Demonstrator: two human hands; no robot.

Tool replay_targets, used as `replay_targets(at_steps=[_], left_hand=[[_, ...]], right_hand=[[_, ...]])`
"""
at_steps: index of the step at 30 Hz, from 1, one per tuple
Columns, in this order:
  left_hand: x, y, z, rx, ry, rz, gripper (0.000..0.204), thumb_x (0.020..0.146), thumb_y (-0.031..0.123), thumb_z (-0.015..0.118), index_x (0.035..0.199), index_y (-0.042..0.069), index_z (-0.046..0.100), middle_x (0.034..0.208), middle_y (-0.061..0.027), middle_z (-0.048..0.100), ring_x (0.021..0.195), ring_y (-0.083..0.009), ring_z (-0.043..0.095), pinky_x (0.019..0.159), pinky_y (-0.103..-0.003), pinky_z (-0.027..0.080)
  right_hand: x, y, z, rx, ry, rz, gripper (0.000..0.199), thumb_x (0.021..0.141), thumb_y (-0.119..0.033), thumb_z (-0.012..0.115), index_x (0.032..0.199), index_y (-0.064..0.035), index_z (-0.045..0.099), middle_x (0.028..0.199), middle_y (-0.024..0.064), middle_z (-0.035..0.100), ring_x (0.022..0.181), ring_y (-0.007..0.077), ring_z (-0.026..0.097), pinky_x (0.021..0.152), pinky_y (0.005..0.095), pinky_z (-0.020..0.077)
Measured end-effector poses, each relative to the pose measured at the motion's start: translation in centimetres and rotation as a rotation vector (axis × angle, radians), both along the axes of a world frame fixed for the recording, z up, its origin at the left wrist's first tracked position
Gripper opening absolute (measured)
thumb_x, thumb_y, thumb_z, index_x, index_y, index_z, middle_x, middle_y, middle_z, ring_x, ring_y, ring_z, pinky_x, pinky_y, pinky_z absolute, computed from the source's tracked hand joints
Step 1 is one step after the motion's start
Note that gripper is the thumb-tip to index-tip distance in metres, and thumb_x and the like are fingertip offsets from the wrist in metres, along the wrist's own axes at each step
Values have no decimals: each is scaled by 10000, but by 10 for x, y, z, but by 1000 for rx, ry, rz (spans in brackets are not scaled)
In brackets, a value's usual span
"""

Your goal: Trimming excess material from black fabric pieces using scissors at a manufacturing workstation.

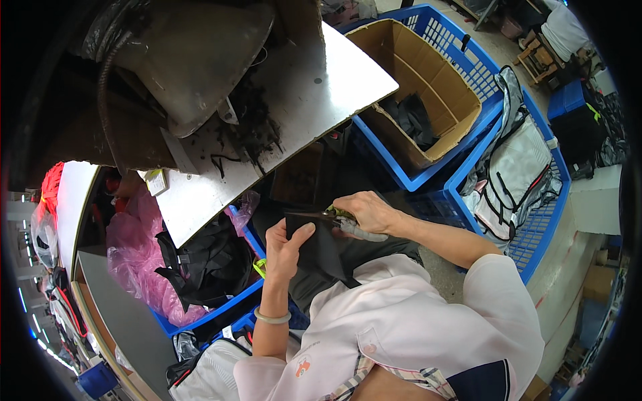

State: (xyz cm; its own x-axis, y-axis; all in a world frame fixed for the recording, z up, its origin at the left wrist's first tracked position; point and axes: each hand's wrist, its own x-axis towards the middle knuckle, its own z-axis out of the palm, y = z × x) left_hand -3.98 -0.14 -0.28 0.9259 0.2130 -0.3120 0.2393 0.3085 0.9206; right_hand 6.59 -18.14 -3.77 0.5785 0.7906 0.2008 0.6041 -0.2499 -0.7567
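Observation:
My left hand (283, 248) pinches a piece of black fabric (319, 246) between thumb and fingers, and the cloth hangs down over my lap. In my right hand (366, 214) is a pair of scissors (332, 214) with yellow-green on the handles. The blades point left and lie along the upper edge of the fabric, close to my left fingers; whether they are open or closed I cannot tell. Something pale grey is wrapped round a finger of my right hand.
A white work table (321, 87) with dark thread scraps (251, 127) and a machine stands ahead. To the right, a cardboard box (428, 87) sits in a blue crate, beside another blue crate (542, 234) holding white bags. At left, a blue crate (251, 289) holds black fabric pieces and pink plastic (137, 234).

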Motion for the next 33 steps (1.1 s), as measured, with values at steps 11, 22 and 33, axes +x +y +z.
replay_targets(at_steps=[11, 22, 33], left_hand=[[71, 80, 9, -11, -37, 214, 220, 729, -59, 648, 945, -19, 652, 836, -79, 666, 702, -156, 632, 653, -267, 521], [142, 132, 33, 210, -344, 299, 429, 644, -19, 714, 1062, -37, 618, 1030, -119, 635, 978, -209, 579, 898, -324, 431], [90, 1, 8, -88, -198, 242, 168, 775, 74, 681, 913, 0, 621, 797, -2, 617, 714, -71, 549, 669, -227, 456]], right_hand=[[24, -6, -5, -27, 396, -286, 316, 768, -210, 718, 664, 18, 526, 531, 123, 485, 484, 204, 439, 502, 319, 404], [20, -21, -15, 19, 535, -387, 340, 785, -196, 730, 653, -1, 485, 539, 18, 428, 542, 84, 369, 500, 271, 377], [2, 23, -19, 691, 1203, -564, 160, 973, -129, 390, 983, -89, 545, 894, -1, 576, 689, 60, 537, 655, 199, 455]])
